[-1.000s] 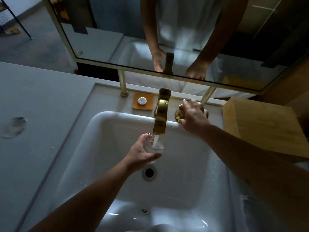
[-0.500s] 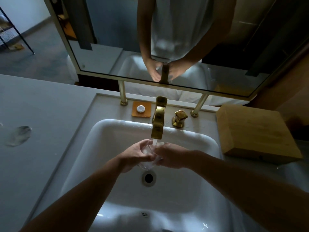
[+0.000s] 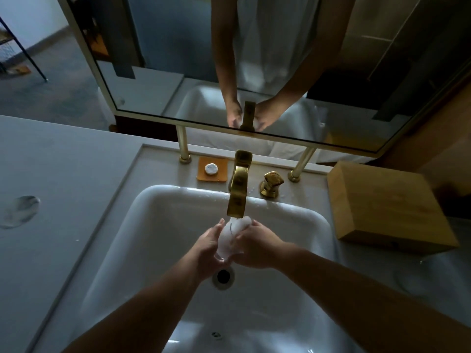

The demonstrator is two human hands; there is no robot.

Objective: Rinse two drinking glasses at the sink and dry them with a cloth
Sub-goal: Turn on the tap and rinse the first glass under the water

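Observation:
A clear drinking glass (image 3: 228, 239) sits under the spout of the gold tap (image 3: 238, 192), and white frothing water runs over and into it. My left hand (image 3: 207, 250) grips it from the left, thumb up by the rim. My right hand (image 3: 256, 247) wraps round it from the right. Both hands hover over the white sink (image 3: 175, 200), just above the drain (image 3: 223, 276). A round clear shape (image 3: 19, 211) lies on the grey counter at the far left; I cannot tell whether it is the other glass. No cloth is in view.
The gold tap handle (image 3: 271, 183) stands right of the spout. An orange soap dish (image 3: 212, 169) with a white soap sits behind the basin. A wooden box (image 3: 387, 207) fills the right counter. A mirror (image 3: 254, 72) on gold posts rises behind.
My right hand left the tap handle and came down onto the glass opposite my left hand. The water now foams white over the glass.

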